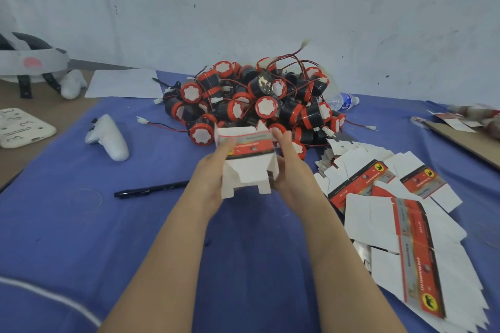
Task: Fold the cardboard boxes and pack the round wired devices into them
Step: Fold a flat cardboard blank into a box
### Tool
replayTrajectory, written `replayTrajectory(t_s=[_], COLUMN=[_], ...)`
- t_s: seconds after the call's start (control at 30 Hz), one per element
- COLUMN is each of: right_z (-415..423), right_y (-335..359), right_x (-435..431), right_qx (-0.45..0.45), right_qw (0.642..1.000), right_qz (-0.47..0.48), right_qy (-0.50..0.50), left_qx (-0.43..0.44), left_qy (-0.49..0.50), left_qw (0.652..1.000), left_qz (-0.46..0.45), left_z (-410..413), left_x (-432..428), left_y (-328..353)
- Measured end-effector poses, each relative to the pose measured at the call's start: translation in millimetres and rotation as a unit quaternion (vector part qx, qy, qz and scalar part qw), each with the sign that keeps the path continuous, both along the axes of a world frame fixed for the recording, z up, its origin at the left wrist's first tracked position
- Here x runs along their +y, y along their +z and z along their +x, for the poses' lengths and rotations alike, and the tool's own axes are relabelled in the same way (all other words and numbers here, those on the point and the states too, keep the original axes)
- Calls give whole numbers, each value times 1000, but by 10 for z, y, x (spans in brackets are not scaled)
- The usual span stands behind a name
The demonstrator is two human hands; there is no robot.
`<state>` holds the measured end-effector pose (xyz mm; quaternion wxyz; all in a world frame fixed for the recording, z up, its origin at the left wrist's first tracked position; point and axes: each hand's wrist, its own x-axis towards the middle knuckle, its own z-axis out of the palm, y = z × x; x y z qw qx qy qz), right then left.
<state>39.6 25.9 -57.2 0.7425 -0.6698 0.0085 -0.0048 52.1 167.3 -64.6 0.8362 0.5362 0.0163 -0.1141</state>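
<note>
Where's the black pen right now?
Head view: the black pen lies on the blue cloth, just left of the left hand, nearer the camera than the white controller.

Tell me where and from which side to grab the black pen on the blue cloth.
Pinch the black pen across mid-barrel from above: it lies flat on the blue cloth, long sides free. The left hand is nearer, though both it and the right hand hold the cardboard box.
</note>
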Motion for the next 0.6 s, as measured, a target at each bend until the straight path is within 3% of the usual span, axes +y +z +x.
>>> replayTrajectory(t_s=[0.17,0.4,0.6], right_z=[-35,-123,-114], right_y=[-7,-2,11], right_x=[-73,-75,-71], right_qx=[-55,-104,-117], right_qw=[995,963,949], right_qz=[-42,-168,-236], right_qy=[71,185,172], left_qx=[57,76,115], left_qy=[-7,7,-8], left_qw=[988,978,966], left_qz=[-144,-195,-230], left_z=[4,18,34], left_x=[90,124,169], left_y=[3,-24,-50])
